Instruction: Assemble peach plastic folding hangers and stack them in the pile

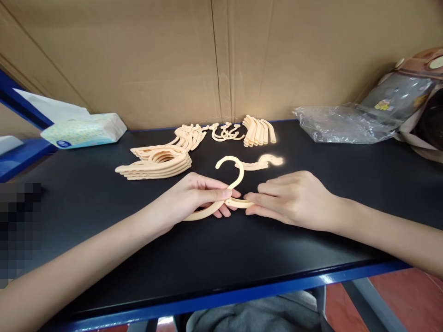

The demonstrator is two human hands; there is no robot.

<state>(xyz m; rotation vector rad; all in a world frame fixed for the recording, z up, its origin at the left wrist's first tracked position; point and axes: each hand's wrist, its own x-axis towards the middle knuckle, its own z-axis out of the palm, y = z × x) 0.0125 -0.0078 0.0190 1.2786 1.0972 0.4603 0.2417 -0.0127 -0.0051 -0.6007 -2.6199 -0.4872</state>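
Observation:
My left hand (194,196) is closed on the left arm and middle of a peach plastic hanger (232,177), whose hook curves up behind my fingers. My right hand (294,198) pinches the hanger's right arm piece (238,203) where it meets the middle. Both hands rest on the black table top (104,221). A loose peach hanger part (261,163) lies just behind the hook.
A stack of peach hanger arms (155,163) lies at the left rear, loose hooks (226,133) and a row of short curved pieces (258,130) sit further back. A tissue pack (83,130) is far left, a clear plastic bag (339,124) far right, and a cardboard wall stands behind.

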